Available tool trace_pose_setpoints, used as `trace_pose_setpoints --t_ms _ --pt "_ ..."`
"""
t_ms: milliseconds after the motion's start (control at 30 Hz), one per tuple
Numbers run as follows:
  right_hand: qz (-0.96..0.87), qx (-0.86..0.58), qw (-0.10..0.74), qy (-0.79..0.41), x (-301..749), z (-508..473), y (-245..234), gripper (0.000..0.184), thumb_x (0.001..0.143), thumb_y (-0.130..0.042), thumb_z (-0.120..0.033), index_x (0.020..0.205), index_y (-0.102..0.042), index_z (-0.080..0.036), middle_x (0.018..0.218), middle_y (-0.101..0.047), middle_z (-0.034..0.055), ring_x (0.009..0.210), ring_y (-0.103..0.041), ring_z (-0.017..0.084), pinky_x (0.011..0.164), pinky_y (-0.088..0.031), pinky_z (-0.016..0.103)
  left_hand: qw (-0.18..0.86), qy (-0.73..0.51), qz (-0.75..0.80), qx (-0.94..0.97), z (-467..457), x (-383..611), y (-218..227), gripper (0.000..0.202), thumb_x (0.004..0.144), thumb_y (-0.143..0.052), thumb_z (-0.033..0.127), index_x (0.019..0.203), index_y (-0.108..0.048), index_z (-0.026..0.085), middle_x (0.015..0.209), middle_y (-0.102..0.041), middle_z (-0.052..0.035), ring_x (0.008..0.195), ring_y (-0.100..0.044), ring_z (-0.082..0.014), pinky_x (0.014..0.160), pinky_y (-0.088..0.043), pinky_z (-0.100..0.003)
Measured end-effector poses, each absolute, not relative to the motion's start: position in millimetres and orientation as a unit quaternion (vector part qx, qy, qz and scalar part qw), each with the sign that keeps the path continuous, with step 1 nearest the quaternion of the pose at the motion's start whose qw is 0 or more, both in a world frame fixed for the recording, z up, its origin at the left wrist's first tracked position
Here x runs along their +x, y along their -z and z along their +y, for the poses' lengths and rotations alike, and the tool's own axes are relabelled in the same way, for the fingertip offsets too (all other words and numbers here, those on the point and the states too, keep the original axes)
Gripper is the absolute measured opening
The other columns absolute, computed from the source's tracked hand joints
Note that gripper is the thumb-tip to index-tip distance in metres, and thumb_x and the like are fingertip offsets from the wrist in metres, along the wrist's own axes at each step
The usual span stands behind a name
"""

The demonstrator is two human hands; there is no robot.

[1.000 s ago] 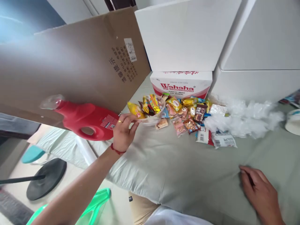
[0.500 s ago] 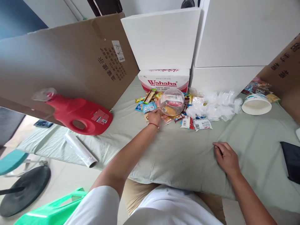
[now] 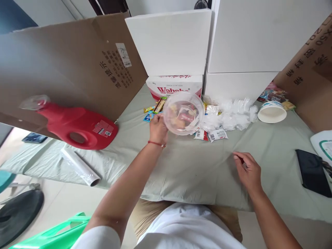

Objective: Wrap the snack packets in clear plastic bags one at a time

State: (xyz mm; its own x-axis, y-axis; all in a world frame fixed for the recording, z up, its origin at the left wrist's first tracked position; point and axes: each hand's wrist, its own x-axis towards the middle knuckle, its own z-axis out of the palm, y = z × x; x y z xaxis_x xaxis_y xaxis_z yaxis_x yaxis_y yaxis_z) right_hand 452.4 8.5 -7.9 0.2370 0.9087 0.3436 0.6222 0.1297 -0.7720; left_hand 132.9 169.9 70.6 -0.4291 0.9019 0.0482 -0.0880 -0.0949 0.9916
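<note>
My left hand (image 3: 158,129) is closed on the left rim of a clear round plastic bowl (image 3: 183,129), holding it above the snacks. Through the bowl's see-through base, colourful wrappers show blurred. Just behind that hand lie a blue snack packet (image 3: 148,116) and a brown-and-green bar (image 3: 160,104). A red-and-white packet (image 3: 201,134) and a silvery white packet (image 3: 218,134) lie to the bowl's right. My right hand (image 3: 249,171) is over the cloth near the front right, its fingers curled and thumb against the index finger, with nothing seen in it.
Crumpled clear plastic bags (image 3: 230,116) and a white paper bowl (image 3: 272,113) stand right of the snacks. A Wahaha carton (image 3: 174,86) is behind them. At left are a red detergent jug (image 3: 85,128) and a roll of plastic film (image 3: 80,167). A black flat item (image 3: 312,173) lies far right.
My left hand has taken the clear bowl by its rim and lifted it off the snacks, tilting it toward me. My right hand stays in about the same place. The view has shifted slightly.
</note>
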Motion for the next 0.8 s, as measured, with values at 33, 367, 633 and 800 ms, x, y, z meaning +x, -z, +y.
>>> trace_pose_setpoints --t_ms 33,367,633,800 --pt "-0.577 -0.627 0.485 -0.200 444 4 -2 0.035 0.095 -0.063 -0.045 0.124 -0.070 -0.027 0.115 -0.068 0.0086 0.077 -0.060 0.017 0.076 -0.053 0.034 0.413 -0.641 0.531 0.370 154 138 -75 0.022 0.080 -0.071 0.034 0.093 -0.064 0.017 0.080 -0.067 0.0000 0.068 -0.061 -0.0109 0.068 -0.052 -0.025" --pt "-0.541 -0.510 0.484 -0.461 423 -60 -64 0.025 0.096 -0.064 -0.046 0.106 -0.077 -0.026 0.090 -0.074 0.0027 0.050 -0.047 0.009 0.047 -0.039 0.024 0.633 -0.444 0.485 0.409 37 196 -34 0.045 0.074 -0.079 0.053 0.099 -0.071 0.017 0.090 -0.072 -0.0044 0.070 -0.062 -0.0140 0.065 -0.054 -0.027" --pt "-0.575 -0.793 0.198 0.041 567 -16 -70 0.031 0.096 -0.053 -0.035 0.104 -0.077 -0.018 0.108 -0.076 0.0131 0.093 -0.071 0.028 0.083 -0.052 0.037 0.226 -0.318 0.602 0.697 12 73 13 0.030 0.095 -0.050 0.043 0.092 -0.069 0.020 0.093 -0.071 -0.0053 0.083 -0.067 -0.0187 0.074 -0.053 -0.029" --pt "-0.538 -0.837 0.097 0.016 617 59 -89 0.040 0.094 -0.058 -0.048 0.120 -0.073 -0.021 0.108 -0.075 0.0107 0.094 -0.069 0.027 0.083 -0.050 0.036 0.109 -0.279 0.569 0.766 -10 47 35 0.025 0.098 -0.048 0.033 0.096 -0.068 0.019 0.097 -0.072 -0.0080 0.088 -0.070 -0.0215 0.081 -0.055 -0.031"
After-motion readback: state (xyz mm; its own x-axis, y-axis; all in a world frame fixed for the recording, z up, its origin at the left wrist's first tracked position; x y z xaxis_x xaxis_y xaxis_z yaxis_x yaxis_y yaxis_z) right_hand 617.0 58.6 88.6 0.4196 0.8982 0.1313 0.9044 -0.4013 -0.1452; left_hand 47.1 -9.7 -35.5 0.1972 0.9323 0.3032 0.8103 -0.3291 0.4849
